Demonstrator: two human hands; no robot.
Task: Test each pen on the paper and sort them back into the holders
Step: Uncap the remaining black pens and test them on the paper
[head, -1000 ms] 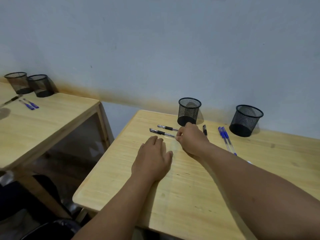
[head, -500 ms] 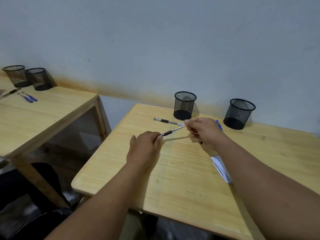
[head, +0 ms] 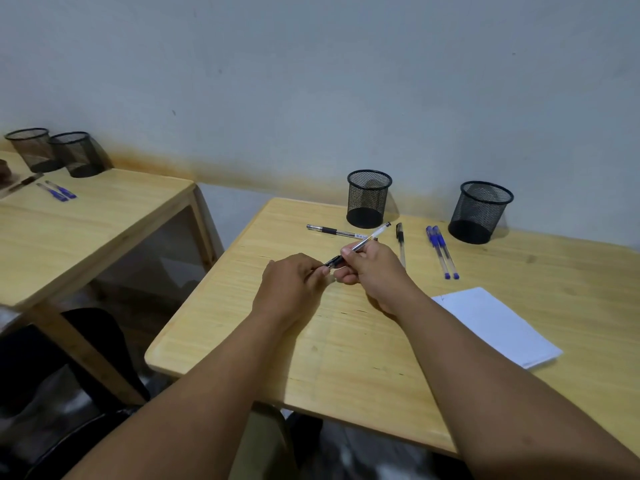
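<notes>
Both hands are meeting over the middle of the near table, sharing one black pen. The right hand is pinching the clear barrel between thumb and fingers, the pen slanting up and away toward the far right, its back end sticking out past the knuckles. The left hand is closing its fingertips around the dark end of the same pen, just left of the right hand's pinch; whether that is the cap or the grip section is too small to tell. Just beyond the hands a second black pen is lying flat, crosswise. To the right of the right hand a third black pen is lying pointed away, and farther right two blue pens are lying side by side. Behind the held pen the left holder is standing upright; the right holder is standing well to the right. The paper is lying flat near the right forearm, on its right.
</notes>
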